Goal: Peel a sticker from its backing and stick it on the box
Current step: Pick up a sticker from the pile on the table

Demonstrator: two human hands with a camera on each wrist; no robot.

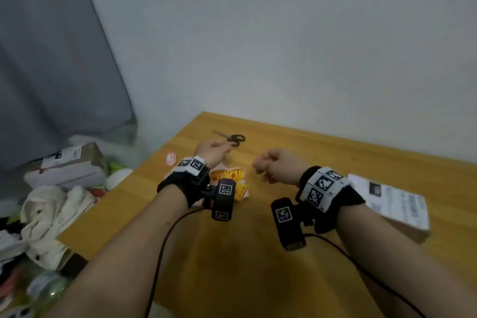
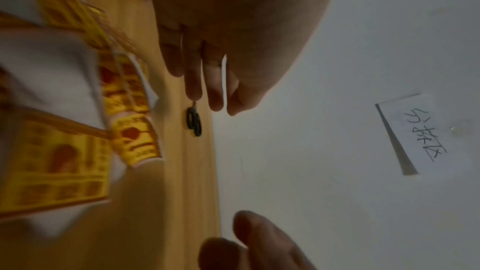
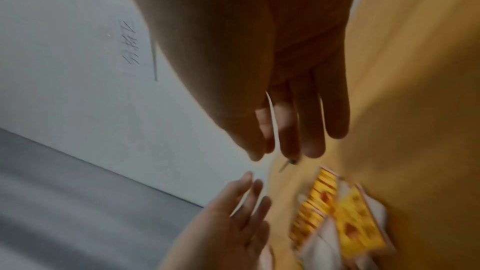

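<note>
The yellow-and-red sticker sheets lie crumpled at the middle of the head view on the wooden table; the white box sits at right; the left hand and right hand hover above, fingers loose, holding nothing; scissors lie beyond; a small pink sticker lies at the table's left edge.

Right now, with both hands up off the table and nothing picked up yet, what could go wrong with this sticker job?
1. The yellow sticker sheets lie crumpled and overlapped under the left hand; a peel may tear or lift two layers.
2. The box sits at the table's right edge, behind the right hand; pressing there could shove it off.
3. The scissors lie just beyond the left hand; a hasty reach may hit them.
</note>
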